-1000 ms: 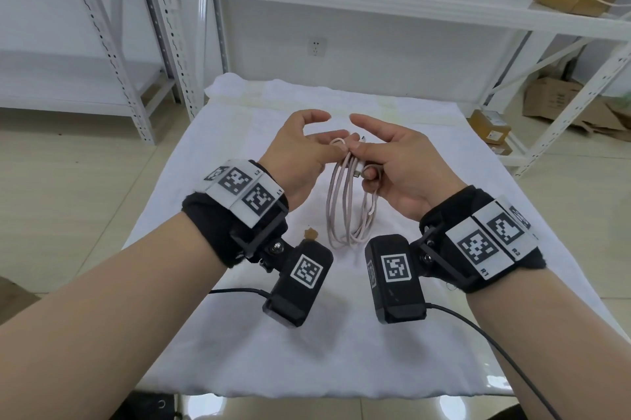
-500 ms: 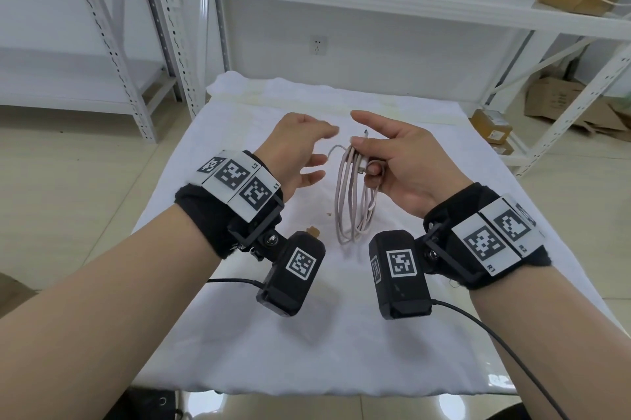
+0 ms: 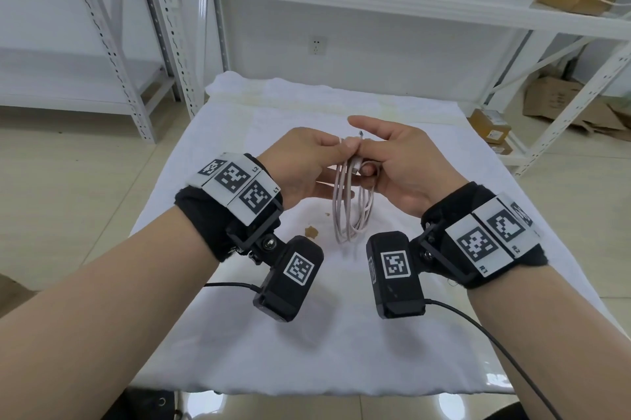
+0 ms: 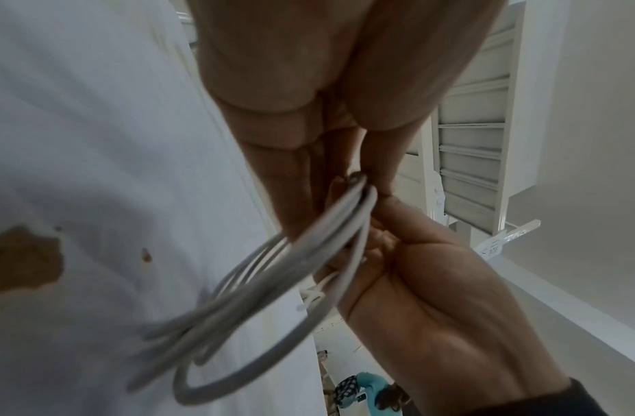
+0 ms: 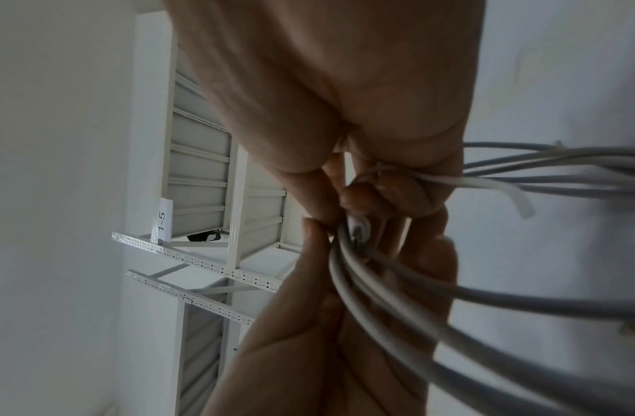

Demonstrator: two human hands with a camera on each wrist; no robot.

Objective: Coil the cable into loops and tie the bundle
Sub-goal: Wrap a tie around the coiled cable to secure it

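Only the head view shows the cable (image 3: 351, 201) hanging in loops at the frame's centre, above the white cloth (image 3: 307, 351). The right wrist view alone shows its metal plug tip between the fingertips. The left hand (image 3: 304, 163) pinches the top of the coil, and the right hand (image 3: 406, 163) grips it with thumb and lower fingers, forefinger straight.

Smooth matt cable (image 3: 351, 211) over a stained white cloth (image 3: 307, 334); perforated metal shelving (image 3: 164, 27).

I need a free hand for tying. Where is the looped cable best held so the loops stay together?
Probably at the top of the coiled cable, where the strands bunch together and both the left hand and right hand already pinch it. Come from the side, fingers wrapped across all strands. The lower loops hang free and splay, so a grip there would likely miss some.
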